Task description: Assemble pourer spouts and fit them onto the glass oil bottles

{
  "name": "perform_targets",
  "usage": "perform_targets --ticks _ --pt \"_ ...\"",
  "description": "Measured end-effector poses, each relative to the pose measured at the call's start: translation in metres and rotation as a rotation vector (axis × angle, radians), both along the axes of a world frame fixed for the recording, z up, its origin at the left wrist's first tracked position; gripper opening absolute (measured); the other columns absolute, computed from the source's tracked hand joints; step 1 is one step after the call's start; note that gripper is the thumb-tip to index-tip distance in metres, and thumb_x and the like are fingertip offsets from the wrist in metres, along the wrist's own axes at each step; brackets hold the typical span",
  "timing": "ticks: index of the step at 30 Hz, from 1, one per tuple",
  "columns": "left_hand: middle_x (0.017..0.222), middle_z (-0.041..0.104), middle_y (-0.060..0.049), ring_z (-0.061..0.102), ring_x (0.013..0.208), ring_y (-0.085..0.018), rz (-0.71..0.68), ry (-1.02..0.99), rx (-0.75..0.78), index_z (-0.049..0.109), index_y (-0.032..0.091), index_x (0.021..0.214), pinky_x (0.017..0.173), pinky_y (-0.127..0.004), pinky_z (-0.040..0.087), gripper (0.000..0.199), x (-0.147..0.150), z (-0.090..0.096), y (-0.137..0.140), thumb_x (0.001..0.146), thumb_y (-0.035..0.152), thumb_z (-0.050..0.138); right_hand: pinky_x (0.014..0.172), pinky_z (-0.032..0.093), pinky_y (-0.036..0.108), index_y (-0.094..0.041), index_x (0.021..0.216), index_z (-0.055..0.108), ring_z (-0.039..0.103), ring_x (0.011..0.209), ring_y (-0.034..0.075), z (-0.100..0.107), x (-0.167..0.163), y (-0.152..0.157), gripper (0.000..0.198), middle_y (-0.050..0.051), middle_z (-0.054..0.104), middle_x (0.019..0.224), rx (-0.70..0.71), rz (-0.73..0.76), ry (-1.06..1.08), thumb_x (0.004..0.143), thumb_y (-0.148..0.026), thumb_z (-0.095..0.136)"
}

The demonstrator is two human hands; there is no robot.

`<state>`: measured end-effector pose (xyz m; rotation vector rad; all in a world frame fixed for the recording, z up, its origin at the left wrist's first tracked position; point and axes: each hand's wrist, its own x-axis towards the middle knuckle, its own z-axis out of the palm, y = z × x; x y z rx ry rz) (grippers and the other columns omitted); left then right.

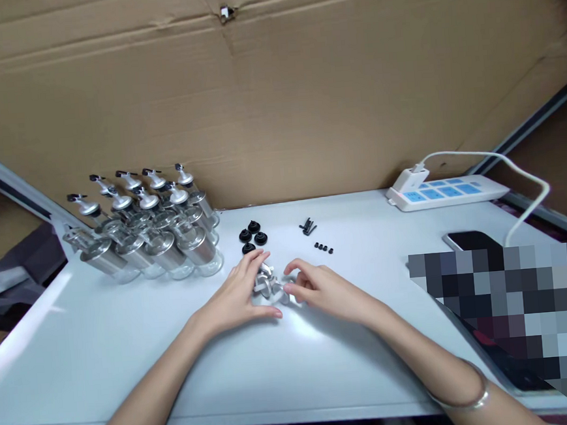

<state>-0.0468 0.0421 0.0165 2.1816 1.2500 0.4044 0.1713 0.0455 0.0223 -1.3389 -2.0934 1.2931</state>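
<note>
A small cluster of silver metal pourer spouts [264,286] lies on the white table between my hands. My left hand [235,291] curves around the left side of the cluster, fingers and thumb spread apart. From the right, my right hand [326,291] reaches to the same pieces with curled fingers; its index finger and thumb are apart, and the thumb tip is at the rightmost spout. Whether it grips that spout is hard to see. Just beyond my left fingertips sit several black ribbed stoppers [261,238].
Glass bottles with steel sleeves [161,251] crowd the left, several topped with pourers. Small black levers [308,226] and tiny black caps [324,247] lie farther back. A power strip [449,191] with a plugged-in charger and a phone [475,242] are at right. Cardboard [295,107] walls the back.
</note>
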Motion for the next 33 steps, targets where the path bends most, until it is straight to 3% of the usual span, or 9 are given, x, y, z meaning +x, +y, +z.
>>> perform_targets --ticks 2,7,10,15,20,29,33 --pt "0.151 0.023 -0.015 0.024 0.139 -0.035 0.003 0.027 -0.004 0.023 0.024 0.144 0.113 -0.052 0.027 0.101 0.001 -0.001 0.000 0.063 0.056 0.074 0.060 0.039 0.025 -0.020 0.105 0.052 0.054 0.063 0.014 0.001 0.001 0.001 0.023 0.000 0.062 0.071 0.055 -0.022 -0.033 0.088 -0.035 0.049" --pt "0.150 0.024 -0.015 0.025 0.139 -0.035 -0.002 -0.014 -0.003 0.026 0.025 0.144 0.112 -0.053 0.027 0.096 0.005 -0.005 -0.002 0.065 0.053 0.074 0.063 0.041 0.026 -0.018 0.091 0.061 0.057 0.068 0.015 -0.001 0.000 0.003 0.014 0.003 0.064 0.077 0.089 0.042 -0.061 0.086 -0.020 0.048" --pt "0.150 0.022 -0.016 0.022 0.141 -0.035 -0.021 -0.037 -0.031 0.023 0.025 0.145 0.113 -0.052 0.026 0.098 0.007 -0.005 -0.004 0.066 0.052 0.074 0.064 0.043 0.025 -0.018 0.092 0.063 0.059 0.069 0.014 -0.002 -0.002 0.003 0.014 0.002 0.065 0.076 0.086 0.045 -0.031 0.083 -0.016 0.052" --pt "0.152 0.017 -0.016 0.019 0.142 -0.032 -0.058 -0.010 -0.088 0.021 0.022 0.146 0.114 -0.050 0.026 0.096 0.008 0.003 -0.008 0.069 0.048 0.072 0.063 0.042 0.024 -0.016 0.084 0.065 0.059 0.066 0.014 -0.001 -0.004 0.002 0.010 0.002 0.065 0.073 0.079 0.034 -0.044 0.082 -0.016 0.055" --pt "0.149 0.023 -0.015 0.026 0.139 -0.033 -0.103 -0.021 -0.095 0.033 0.024 0.141 0.111 -0.050 0.032 0.088 0.008 0.010 -0.013 0.067 0.047 0.075 0.064 0.043 0.026 -0.017 0.082 0.066 0.059 0.066 0.015 0.001 -0.002 0.000 0.011 0.003 0.067 0.072 0.067 0.106 -0.020 0.083 -0.019 0.056" --pt "0.142 0.030 -0.015 0.028 0.136 -0.033 -0.117 -0.085 -0.017 0.035 0.027 0.138 0.111 -0.051 0.032 0.089 0.011 -0.003 -0.012 0.063 0.054 0.075 0.068 0.045 0.027 -0.017 0.102 0.056 0.061 0.071 0.016 -0.001 0.001 -0.001 0.021 0.002 0.066 0.078 0.096 0.186 0.066 0.081 -0.013 0.054" --pt "0.139 0.029 -0.016 0.027 0.135 -0.034 -0.103 -0.056 0.026 0.030 0.024 0.140 0.110 -0.052 0.031 0.094 0.014 -0.007 -0.011 0.063 0.058 0.074 0.064 0.044 0.025 -0.019 0.092 0.050 0.058 0.067 0.014 -0.004 0.001 -0.001 0.012 -0.001 0.061 0.073 0.074 0.148 0.105 0.081 -0.015 0.054"
